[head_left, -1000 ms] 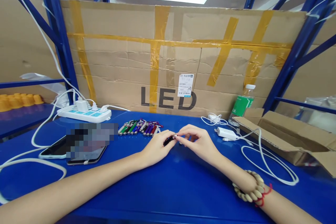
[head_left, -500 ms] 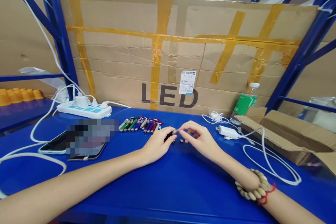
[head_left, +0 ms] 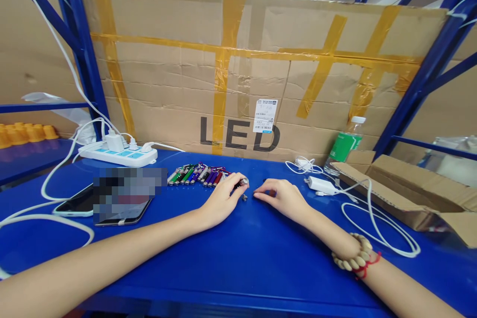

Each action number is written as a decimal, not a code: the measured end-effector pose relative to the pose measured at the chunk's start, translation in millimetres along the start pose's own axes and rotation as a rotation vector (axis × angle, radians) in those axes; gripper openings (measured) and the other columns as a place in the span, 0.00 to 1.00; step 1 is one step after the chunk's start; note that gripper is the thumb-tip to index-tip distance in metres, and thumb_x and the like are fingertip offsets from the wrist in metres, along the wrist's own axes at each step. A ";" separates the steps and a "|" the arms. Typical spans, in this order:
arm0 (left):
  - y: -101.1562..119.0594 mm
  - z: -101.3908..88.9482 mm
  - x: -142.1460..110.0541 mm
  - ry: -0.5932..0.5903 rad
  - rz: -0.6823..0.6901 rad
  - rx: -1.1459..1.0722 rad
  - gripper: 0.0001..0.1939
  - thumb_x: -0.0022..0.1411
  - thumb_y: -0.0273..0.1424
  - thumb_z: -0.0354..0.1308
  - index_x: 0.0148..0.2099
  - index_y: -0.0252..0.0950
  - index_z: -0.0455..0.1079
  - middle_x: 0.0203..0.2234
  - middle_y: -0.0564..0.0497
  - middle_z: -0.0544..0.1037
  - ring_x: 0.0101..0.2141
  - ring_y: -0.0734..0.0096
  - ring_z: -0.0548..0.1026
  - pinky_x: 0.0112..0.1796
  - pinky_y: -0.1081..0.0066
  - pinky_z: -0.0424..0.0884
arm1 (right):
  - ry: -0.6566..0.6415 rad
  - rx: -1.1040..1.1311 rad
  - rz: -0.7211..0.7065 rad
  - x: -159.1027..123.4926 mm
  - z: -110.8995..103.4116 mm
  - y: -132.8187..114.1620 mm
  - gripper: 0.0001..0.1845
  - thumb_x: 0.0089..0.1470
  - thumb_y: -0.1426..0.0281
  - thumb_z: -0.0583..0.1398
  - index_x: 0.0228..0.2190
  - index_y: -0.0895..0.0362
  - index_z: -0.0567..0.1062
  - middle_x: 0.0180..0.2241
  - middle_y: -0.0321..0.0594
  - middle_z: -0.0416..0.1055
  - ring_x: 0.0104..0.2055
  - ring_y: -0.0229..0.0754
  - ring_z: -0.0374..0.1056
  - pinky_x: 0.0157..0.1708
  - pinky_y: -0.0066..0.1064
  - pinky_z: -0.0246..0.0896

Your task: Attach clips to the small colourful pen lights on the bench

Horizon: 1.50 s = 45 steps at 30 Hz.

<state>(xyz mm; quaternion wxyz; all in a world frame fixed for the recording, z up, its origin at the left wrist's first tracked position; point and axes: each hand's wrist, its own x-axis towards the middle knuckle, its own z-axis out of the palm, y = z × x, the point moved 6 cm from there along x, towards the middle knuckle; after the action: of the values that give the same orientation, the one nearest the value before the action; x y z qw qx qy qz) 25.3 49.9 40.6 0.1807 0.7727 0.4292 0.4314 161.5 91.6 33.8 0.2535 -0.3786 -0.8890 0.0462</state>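
My left hand [head_left: 222,198] is closed around a small metal penlight [head_left: 244,182]; only its silvery round end shows beyond the fingers. Just below those fingertips a tiny silver cap [head_left: 244,198] lies on the blue table. My right hand [head_left: 281,197] rests to the right, apart from the left one, thumb and forefinger pinched together at the tabletop. Whatever is between these fingertips is too small to make out. Behind my left hand lies a row of several coloured penlights [head_left: 197,175] with cords or clips at their far ends.
Two phones, one partly blurred out [head_left: 126,196], lie at left before a white power strip [head_left: 119,155]. On the right are a white charger [head_left: 321,185] with looped cable, a green-labelled bottle [head_left: 346,145] and an open cardboard box [head_left: 391,198]. A large cardboard sheet [head_left: 167,84] stands behind.
My right hand has drawn away from the penlight and down to the table, where a small round disc lay; the disc no longer shows. My left hand still holds the penlight, its end tipped up.
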 end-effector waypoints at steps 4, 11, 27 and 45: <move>-0.8 4.3 -0.8 -0.073 -0.027 -0.045 0.06 0.62 0.30 0.45 0.36 0.36 0.62 0.27 0.55 0.69 0.29 0.74 0.69 0.35 0.74 0.63 | 0.294 0.201 -0.009 -1.5 -19.0 -11.1 0.10 0.50 0.63 0.58 0.28 0.55 0.77 0.29 0.38 0.72 0.25 0.35 0.64 0.24 0.26 0.58; -1.1 12.9 -3.9 -0.207 0.048 -0.042 0.10 0.64 0.31 0.41 0.31 0.36 0.59 0.23 0.56 0.67 0.27 0.75 0.67 0.32 0.75 0.61 | 0.387 0.448 -0.079 -5.7 -25.4 -28.2 0.10 0.48 0.64 0.61 0.26 0.58 0.77 0.26 0.40 0.70 0.22 0.33 0.62 0.20 0.26 0.59; -13.8 1.9 -3.0 0.008 -0.101 -0.183 0.11 0.64 0.31 0.40 0.49 0.39 0.52 0.23 0.57 0.66 0.23 0.76 0.64 0.32 0.73 0.61 | -0.009 0.207 -0.133 -0.4 6.7 -21.9 0.13 0.54 0.67 0.55 0.42 0.51 0.72 0.43 0.39 0.67 0.36 0.37 0.66 0.28 0.26 0.64; -13.2 6.2 -2.7 -0.071 -0.090 -0.139 0.13 0.64 0.32 0.42 0.49 0.37 0.59 0.24 0.55 0.67 0.24 0.76 0.64 0.31 0.73 0.61 | -0.031 0.040 -0.179 -0.4 4.6 -25.0 0.08 0.51 0.64 0.58 0.30 0.53 0.75 0.32 0.36 0.71 0.36 0.38 0.66 0.36 0.28 0.60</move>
<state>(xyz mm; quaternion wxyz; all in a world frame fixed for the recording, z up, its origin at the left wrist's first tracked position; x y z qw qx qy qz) 23.0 55.8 27.2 0.2683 0.7529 0.4259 0.4240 143.3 74.2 36.5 0.2501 -0.2917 -0.9220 0.0468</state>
